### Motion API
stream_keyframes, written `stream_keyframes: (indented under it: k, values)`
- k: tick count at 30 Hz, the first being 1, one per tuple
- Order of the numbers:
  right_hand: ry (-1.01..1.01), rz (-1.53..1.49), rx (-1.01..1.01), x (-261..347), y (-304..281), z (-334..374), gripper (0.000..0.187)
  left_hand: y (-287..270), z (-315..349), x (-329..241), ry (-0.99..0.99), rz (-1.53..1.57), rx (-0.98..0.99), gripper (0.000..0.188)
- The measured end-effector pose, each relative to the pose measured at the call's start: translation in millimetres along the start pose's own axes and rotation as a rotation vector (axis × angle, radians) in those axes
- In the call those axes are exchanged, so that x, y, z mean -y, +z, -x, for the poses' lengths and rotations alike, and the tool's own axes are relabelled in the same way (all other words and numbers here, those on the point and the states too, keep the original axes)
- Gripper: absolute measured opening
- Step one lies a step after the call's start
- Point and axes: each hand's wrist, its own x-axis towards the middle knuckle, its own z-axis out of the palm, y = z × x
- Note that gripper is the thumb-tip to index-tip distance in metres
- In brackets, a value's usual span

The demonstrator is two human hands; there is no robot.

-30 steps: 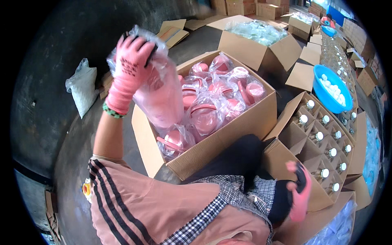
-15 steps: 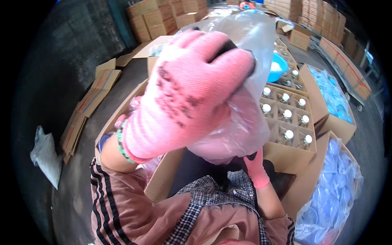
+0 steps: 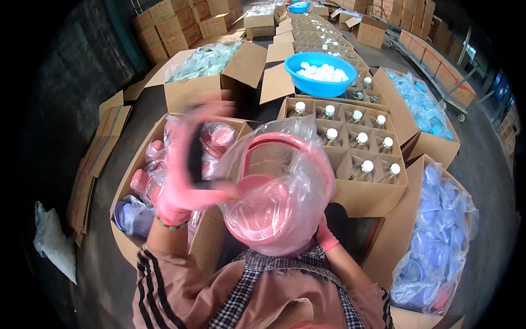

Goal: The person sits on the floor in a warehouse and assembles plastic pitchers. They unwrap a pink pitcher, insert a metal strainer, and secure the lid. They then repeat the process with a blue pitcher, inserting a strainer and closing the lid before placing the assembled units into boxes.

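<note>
A pink plastic bucket [image 3: 268, 214] with a tall arched handle sits in a clear plastic bag [image 3: 307, 129], tilted above my lap. My right hand [image 3: 327, 237], in a pink glove, is against its lower right side and holds it, the fingertips hidden behind it. My left hand [image 3: 183, 181], gloved in pink with dark finger pads, is smeared by motion at the bucket's left. Its thumb points toward the bag and its fingers are spread upward, with a wide gap between. Behind that hand, a carton [image 3: 125, 236] holds more bagged pink pieces and a purple one.
A divided carton [image 3: 361, 193] of capped glass bottles stands ahead. Beyond it, a blue basin [image 3: 323, 90] holds white caps. Cartons of purple [image 3: 438, 236], light-blue [image 3: 422, 104] and green [image 3: 203, 57] bagged pieces surround me. A white sack [image 3: 55, 241] lies on the floor at left.
My left hand has come down and left from high in front of the view and has let go of the bag. The bucket now shows plainly. My right hand has shifted slightly left.
</note>
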Motion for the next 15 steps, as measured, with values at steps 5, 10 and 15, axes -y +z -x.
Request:
stream_keyframes:
  k: [5, 10, 15]
  values:
    - [-0.245, 0.334, -0.232, 31, 44, 5, 0.028, 16, 146, 55, -0.92, 0.942, -0.678, 0.052]
    - [-0.195, -0.446, -0.06, 169, 124, 58, 0.047, 107, 227, 39, -0.702, -0.108, 0.344, 0.071]
    - [-0.308, 0.294, -0.315, 189, 165, 71, 0.074, 95, 234, 69, -0.753, 0.3, 0.616, 0.072]
